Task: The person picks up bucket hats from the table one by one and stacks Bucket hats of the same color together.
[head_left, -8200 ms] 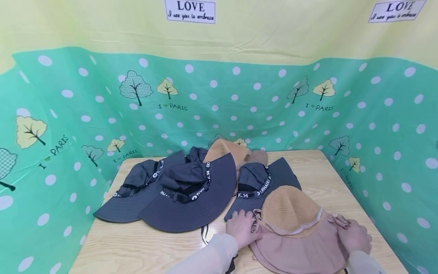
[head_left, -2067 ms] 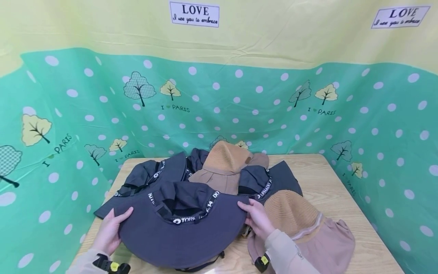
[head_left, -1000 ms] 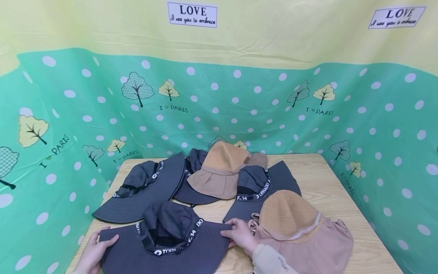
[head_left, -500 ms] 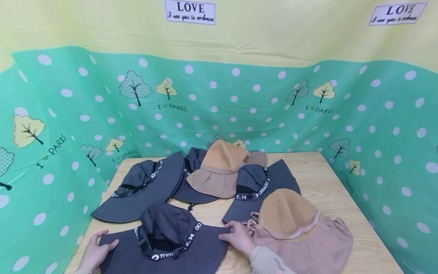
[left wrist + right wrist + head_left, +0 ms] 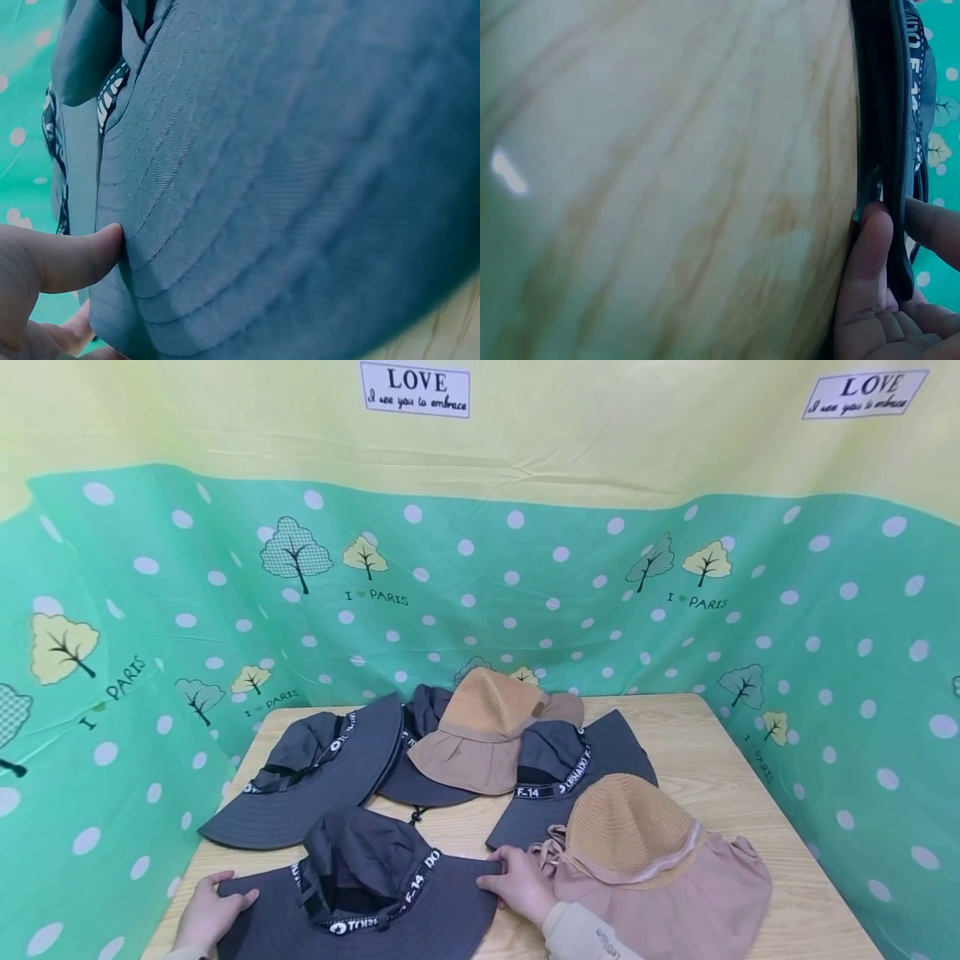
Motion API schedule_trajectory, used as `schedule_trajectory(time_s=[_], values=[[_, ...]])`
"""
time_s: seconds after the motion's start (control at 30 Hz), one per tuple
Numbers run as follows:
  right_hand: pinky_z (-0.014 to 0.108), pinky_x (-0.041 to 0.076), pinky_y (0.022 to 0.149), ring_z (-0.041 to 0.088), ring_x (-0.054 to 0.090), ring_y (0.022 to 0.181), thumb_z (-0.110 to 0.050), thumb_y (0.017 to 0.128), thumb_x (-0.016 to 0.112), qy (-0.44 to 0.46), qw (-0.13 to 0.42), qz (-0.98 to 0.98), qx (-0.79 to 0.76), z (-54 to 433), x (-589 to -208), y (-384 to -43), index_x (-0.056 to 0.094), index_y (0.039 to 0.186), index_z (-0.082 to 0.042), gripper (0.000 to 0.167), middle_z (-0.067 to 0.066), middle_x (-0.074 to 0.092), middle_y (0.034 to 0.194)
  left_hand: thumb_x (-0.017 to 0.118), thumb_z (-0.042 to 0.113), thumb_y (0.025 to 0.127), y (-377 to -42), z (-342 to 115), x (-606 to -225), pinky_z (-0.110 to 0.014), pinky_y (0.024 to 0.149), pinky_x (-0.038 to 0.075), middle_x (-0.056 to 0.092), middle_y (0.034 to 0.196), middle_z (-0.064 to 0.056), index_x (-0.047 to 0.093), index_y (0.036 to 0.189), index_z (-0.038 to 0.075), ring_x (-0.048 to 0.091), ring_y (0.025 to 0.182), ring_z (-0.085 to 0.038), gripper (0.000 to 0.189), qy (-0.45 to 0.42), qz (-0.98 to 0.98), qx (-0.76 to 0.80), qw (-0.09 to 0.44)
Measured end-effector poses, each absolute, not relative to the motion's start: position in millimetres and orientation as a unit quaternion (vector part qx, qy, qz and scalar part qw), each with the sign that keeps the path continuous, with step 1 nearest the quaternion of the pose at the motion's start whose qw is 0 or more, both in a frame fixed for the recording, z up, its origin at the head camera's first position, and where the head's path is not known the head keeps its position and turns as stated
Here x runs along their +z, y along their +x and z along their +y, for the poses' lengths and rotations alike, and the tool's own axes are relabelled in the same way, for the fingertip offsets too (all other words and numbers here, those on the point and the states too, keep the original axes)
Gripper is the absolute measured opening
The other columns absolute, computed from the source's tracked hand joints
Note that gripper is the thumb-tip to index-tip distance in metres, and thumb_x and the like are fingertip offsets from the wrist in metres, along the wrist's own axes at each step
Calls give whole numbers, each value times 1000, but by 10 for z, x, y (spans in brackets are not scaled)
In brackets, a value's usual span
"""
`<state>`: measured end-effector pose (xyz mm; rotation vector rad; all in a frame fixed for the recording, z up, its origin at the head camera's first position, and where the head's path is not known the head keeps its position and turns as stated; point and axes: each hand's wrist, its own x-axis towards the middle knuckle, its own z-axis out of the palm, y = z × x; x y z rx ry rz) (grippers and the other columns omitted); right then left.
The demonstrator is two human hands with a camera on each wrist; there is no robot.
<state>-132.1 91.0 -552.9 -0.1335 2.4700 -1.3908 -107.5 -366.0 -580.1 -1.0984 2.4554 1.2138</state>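
A dark wide-brimmed sun hat (image 5: 367, 858) with a lettered band lies crown up at the table's front left. My left hand (image 5: 207, 910) pinches the left end of its brim, thumb on top. At the opposite end, my right hand (image 5: 521, 887) pinches the brim between thumb and fingers. The left wrist view is filled by the stitched brim (image 5: 270, 187), with the thumb (image 5: 82, 259) pressed on it. In the right wrist view the brim's edge (image 5: 901, 255) sits between thumb and fingers, close to the tabletop. The hat's front edge runs out of the head view.
Right of it lies a tan hat with a pink brim (image 5: 660, 902), ties near my right hand. Behind are dark hats at left (image 5: 315, 802), centre (image 5: 423, 787) and right (image 5: 558, 760), plus another tan hat (image 5: 491, 706). Patterned cloth (image 5: 480, 568) walls the wooden table (image 5: 697, 752).
Both hands have left the front-right tan hat. The dark hat has come forward from the left group to the front edge, uncovering a dark brim and a tan hat's brim. Lately almost still.
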Motion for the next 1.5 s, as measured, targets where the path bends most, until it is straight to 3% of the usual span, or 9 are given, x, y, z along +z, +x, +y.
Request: schedule_trajectory(time_s=[0.17,0.33,0.47,0.87,1.2,1.5], values=[[23,45,42,6,51,42,-16,80,79,-68,124,870,-472,893,-5539,-1295,66,102,2,31,-1,55,60,70,18,84,-1075,-3634,-5741,-64,109,35,33,138,-42,32,137,-15,37,126,-58,74,-371,856,343,109],[31,51,69,19,64,75,-21,79,80,-96,65,913,-391,860,-5545,-1278,70,100,-3,30,5,68,83,70,21,83,-988,-3458,-5432,-62,98,41,47,124,-41,43,128,-17,46,114,-57,64,-350,891,264,122],[44,49,85,30,60,99,-22,79,80,-104,46,928,-355,833,-5557,-1263,72,100,-5,29,7,64,100,71,23,83,-964,-3398,-5347,-62,95,39,51,119,-38,47,127,-15,44,113,-57,62,-345,898,239,132],[34,51,71,19,60,82,-23,80,81,-130,30,947,-294,813,-5515,-1253,73,99,-10,25,-1,53,93,72,23,83,-983,-3386,-5381,-61,91,40,51,117,-40,49,126,-14,44,110,-55,61,-337,906,220,129],[35,54,75,20,62,86,-25,83,78,-135,37,947,-290,827,-5505,-1238,73,103,-9,26,0,55,96,74,18,81,-1010,-3320,-5334,-62,91,38,48,118,-40,52,125,-12,39,114,-58,57,-311,922,202,113],[35,53,71,24,63,83,-23,80,80,-173,4,946,-273,862,-5364,-1201,72,104,-5,32,4,58,99,62,6,81,-1222,-3173,-5032,-63,91,37,41,129,-41,47,133,-9,38,113,-59,57,-233,947,200,92]])
